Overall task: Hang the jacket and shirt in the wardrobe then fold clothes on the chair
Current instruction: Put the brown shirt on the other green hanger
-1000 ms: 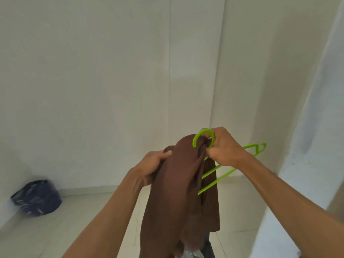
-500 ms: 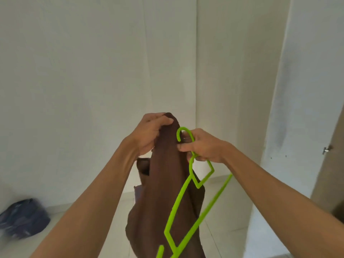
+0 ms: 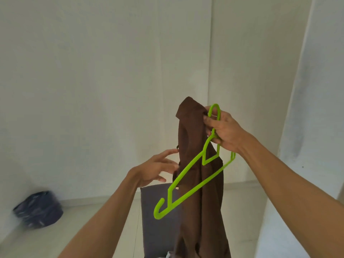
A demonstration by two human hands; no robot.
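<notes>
A dark blue bag, crumpled and a little blurred, sits on the pale floor at the lower left, close to the place where the floor meets the wall. The wall is plain and whitish, with thin vertical seams running down it. A low skirting strip follows the bottom of the wall. On the right side a white panel stands nearer to the camera; it has faint grey marks on its surface.
</notes>
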